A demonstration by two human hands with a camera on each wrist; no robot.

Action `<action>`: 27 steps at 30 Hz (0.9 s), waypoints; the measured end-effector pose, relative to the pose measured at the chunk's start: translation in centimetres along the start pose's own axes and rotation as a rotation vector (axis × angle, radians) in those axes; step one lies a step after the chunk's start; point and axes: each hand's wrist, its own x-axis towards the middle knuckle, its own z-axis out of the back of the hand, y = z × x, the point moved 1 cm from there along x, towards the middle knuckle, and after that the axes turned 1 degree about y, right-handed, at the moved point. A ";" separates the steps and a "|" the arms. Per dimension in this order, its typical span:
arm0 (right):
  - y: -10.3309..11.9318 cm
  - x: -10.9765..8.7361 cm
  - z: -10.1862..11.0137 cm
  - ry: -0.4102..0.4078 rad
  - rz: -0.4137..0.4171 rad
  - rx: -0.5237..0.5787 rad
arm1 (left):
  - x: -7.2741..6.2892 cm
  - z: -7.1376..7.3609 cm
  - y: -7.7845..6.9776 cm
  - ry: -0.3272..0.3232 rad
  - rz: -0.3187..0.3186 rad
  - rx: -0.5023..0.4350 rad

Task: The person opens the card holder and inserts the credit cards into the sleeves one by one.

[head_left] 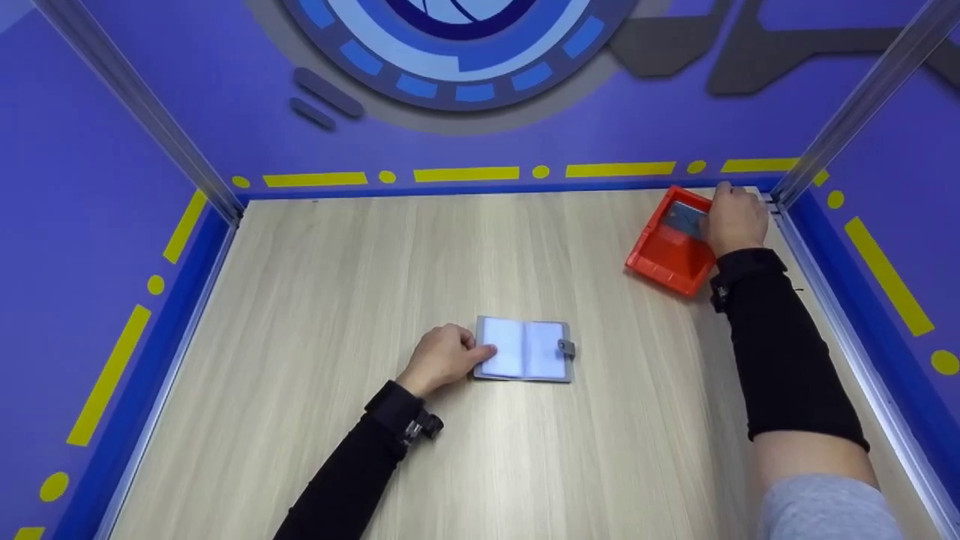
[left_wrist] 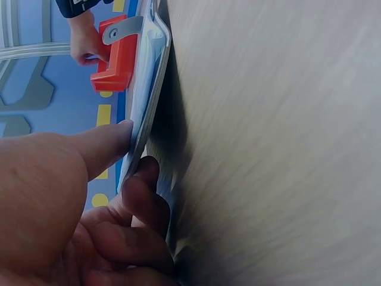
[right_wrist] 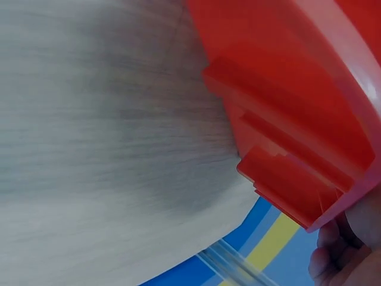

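A small card holder [head_left: 523,349] lies spread open near the middle of the table, with clear sleeves, a grey cover and a snap strap on its right edge. My left hand [head_left: 442,358] pinches its left edge, thumb on top and curled fingers beneath; in the left wrist view the card holder [left_wrist: 146,89] is seen edge-on. At the back right, my right hand [head_left: 736,219] grips the right side of a red plastic bin [head_left: 679,255], which looks tilted. Inside the bin lies a flat grey-blue item [head_left: 684,218], partly hidden by the hand.
Pale wood-grain table [head_left: 337,277] spreads under both hands. Blue-purple printed panels [head_left: 450,142] wall the back and both sides, with metal corner posts [head_left: 862,97]. The bin is close to the back right corner.
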 end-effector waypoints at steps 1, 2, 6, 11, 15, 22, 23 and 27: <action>0.0 0.0 0.0 0.000 0.004 -0.001 | 0.0 0.0 0.0 0.001 -0.002 -0.002; 0.1 0.0 0.0 0.000 0.006 -0.001 | 0.0 0.0 0.0 0.002 -0.002 -0.002; 0.2 0.2 0.0 0.008 0.012 -0.001 | 0.0 0.1 0.0 0.004 0.000 -0.002; 0.1 0.3 0.1 0.019 0.009 0.015 | -0.1 0.1 -0.1 0.005 -0.007 -0.006; -0.2 0.2 0.1 0.022 0.003 0.043 | -0.1 0.0 -0.1 0.006 -0.020 -0.009; -0.2 0.2 0.3 0.036 0.002 0.076 | -0.1 0.0 -0.1 0.016 -0.006 -0.009; -0.2 0.2 0.4 0.032 0.007 0.078 | 0.0 0.0 -0.1 0.015 -0.006 -0.009; 0.0 0.3 0.8 0.005 0.036 0.070 | 0.0 0.2 0.0 0.012 -0.004 -0.014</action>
